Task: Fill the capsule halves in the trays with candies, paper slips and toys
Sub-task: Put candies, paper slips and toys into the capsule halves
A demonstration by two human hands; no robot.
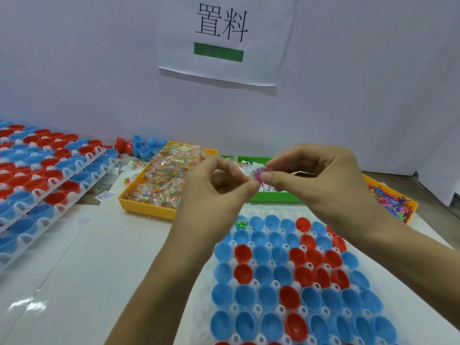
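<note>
Right now both hands hover above the far edge of the white tray w/ blue & red capsule halves. Left hand and right hand each pinch, thumb vs forefinger, the same small bundle: a pink toy plus what looks like a white slip; can't tell exactly what else is in it. Step in hand, prob: putting together one fill set before dropping it in. Next move calls for lowering it into an unfilled half and letting go w/o knocking neighbours.

Containers: nearly all halves in the near tray look unfilled; one at the far left corner holds a green toy. Yellow bin beyond the tray holds wrapped candies. Green bin behind the hands holds paper slips, mostly hidden. Orange bin at the table's right edge holds coloured toys. Stacked trays of capsule halves sit along the left edge.
</note>
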